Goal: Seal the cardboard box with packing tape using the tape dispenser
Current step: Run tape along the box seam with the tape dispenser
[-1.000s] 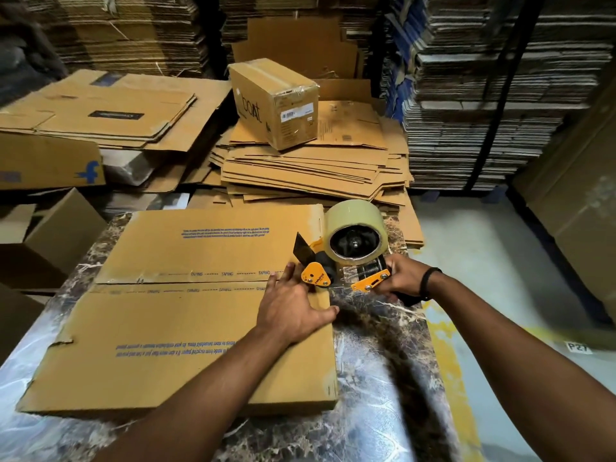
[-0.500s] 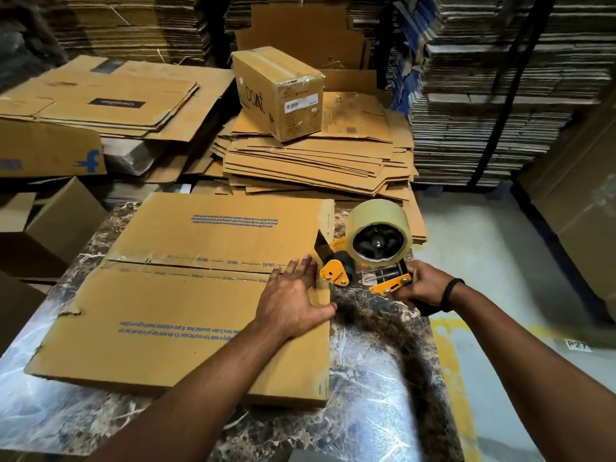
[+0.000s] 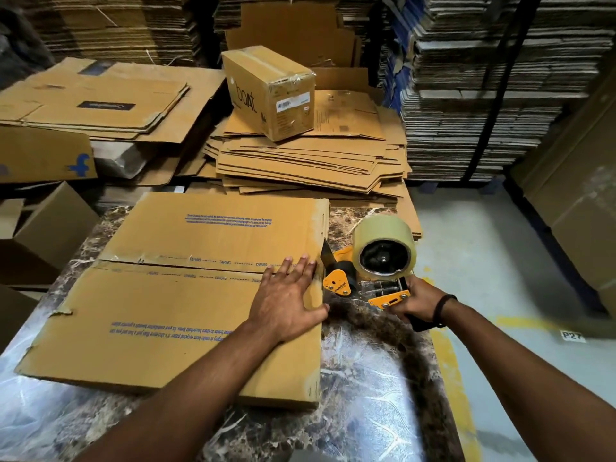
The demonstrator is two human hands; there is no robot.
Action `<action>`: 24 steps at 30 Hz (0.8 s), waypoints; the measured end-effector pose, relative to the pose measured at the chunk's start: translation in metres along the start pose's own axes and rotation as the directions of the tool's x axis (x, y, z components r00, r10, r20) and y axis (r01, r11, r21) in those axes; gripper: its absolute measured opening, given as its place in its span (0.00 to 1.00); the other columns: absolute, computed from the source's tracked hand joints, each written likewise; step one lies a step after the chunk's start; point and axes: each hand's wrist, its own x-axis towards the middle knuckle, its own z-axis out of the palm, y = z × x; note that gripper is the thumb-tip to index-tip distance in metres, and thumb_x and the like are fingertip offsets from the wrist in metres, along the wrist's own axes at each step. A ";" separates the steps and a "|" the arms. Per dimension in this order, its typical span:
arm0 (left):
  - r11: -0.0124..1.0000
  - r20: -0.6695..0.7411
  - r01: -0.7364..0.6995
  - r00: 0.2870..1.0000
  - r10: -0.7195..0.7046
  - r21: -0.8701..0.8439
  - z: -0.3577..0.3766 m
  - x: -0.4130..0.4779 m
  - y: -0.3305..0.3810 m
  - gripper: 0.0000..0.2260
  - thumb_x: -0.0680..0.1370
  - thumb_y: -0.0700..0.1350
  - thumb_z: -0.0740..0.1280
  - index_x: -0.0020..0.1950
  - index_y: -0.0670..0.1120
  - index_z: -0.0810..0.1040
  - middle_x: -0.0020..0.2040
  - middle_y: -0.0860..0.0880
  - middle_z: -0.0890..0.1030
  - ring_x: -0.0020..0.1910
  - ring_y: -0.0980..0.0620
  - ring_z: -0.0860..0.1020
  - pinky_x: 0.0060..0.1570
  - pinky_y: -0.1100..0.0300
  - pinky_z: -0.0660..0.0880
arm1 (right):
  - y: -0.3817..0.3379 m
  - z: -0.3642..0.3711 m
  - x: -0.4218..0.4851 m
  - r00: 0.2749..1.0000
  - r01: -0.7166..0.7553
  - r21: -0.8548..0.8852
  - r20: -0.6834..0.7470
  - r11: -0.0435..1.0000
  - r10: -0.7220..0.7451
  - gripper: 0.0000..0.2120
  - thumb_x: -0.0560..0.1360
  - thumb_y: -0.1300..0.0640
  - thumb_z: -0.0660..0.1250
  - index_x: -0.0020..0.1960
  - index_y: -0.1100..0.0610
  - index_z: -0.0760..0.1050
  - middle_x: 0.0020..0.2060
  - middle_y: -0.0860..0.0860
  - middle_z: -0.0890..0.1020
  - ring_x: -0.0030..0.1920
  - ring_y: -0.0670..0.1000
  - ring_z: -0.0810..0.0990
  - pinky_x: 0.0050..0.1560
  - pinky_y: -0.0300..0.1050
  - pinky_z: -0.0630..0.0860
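Note:
A flat brown cardboard box [image 3: 186, 311] lies on the marble table [image 3: 373, 388], its two flaps meeting at a seam printed "TAPING". My left hand [image 3: 288, 300] presses flat on the box at the right end of that seam, fingers straight. My right hand [image 3: 415, 303] grips the handle of the orange tape dispenser [image 3: 353, 283], which carries a roll of clear tape [image 3: 383, 246]. The dispenser's front sits against the box's right edge, just beside my left fingertips.
A sealed small box marked "boAt" [image 3: 270, 91] stands on a pile of flattened cartons [image 3: 310, 165] behind the table. More flat cartons [image 3: 100, 101] lie at back left, tall stacks [image 3: 483, 85] at back right. Grey floor [image 3: 483, 248] with yellow marking runs along the right.
The dispenser has stayed at the box's right edge with both hands in place. The view has shifted slightly, so the box and hands appear a little lower in frame.

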 end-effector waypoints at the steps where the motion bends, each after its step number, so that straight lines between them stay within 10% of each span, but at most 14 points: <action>1: 1.000 0.005 -0.002 1.000 0.002 0.022 -0.001 0.000 0.000 0.40 0.71 0.69 0.50 0.77 0.51 0.44 0.78 0.53 0.45 0.76 0.51 0.44 0.73 0.45 0.46 | 0.000 0.002 0.001 1.000 -0.024 -0.025 -0.010 0.999 0.024 0.10 0.70 0.65 0.73 0.47 0.54 0.77 0.32 0.57 0.79 0.27 0.49 0.76 0.31 0.40 0.72; 7: 0.995 0.019 -0.050 0.999 0.048 0.089 -0.001 0.003 -0.002 0.39 0.72 0.69 0.47 0.77 0.49 0.44 0.77 0.53 0.42 0.76 0.53 0.41 0.73 0.44 0.41 | 0.003 0.008 0.008 0.997 -0.004 -0.115 -0.078 0.993 -0.005 0.24 0.68 0.62 0.75 0.62 0.57 0.72 0.51 0.57 0.82 0.51 0.56 0.80 0.50 0.48 0.76; 14: 0.999 0.016 -0.046 0.999 0.046 0.018 0.001 0.004 -0.006 0.42 0.69 0.71 0.43 0.77 0.50 0.44 0.76 0.54 0.42 0.76 0.53 0.42 0.73 0.45 0.41 | 0.069 0.024 -0.030 0.980 -0.199 -0.136 0.000 0.970 0.201 0.07 0.69 0.57 0.74 0.45 0.49 0.78 0.31 0.35 0.82 0.34 0.35 0.79 0.34 0.28 0.71; 19: 0.998 0.007 -0.061 0.998 0.061 0.018 0.002 0.004 -0.005 0.40 0.70 0.69 0.47 0.77 0.50 0.44 0.77 0.54 0.42 0.76 0.53 0.43 0.73 0.44 0.43 | 0.081 0.041 -0.019 0.963 -0.206 0.142 -0.145 0.968 0.226 0.13 0.68 0.62 0.74 0.52 0.56 0.80 0.43 0.50 0.86 0.44 0.51 0.83 0.52 0.52 0.78; 24: 0.998 0.007 -0.060 0.998 0.060 0.028 0.002 0.003 -0.005 0.40 0.70 0.68 0.46 0.77 0.50 0.43 0.76 0.54 0.42 0.76 0.53 0.43 0.73 0.45 0.41 | 0.056 0.045 0.003 0.954 -0.252 0.369 -0.059 0.895 0.293 0.11 0.72 0.65 0.69 0.34 0.67 0.72 0.22 0.58 0.74 0.20 0.54 0.71 0.27 0.46 0.73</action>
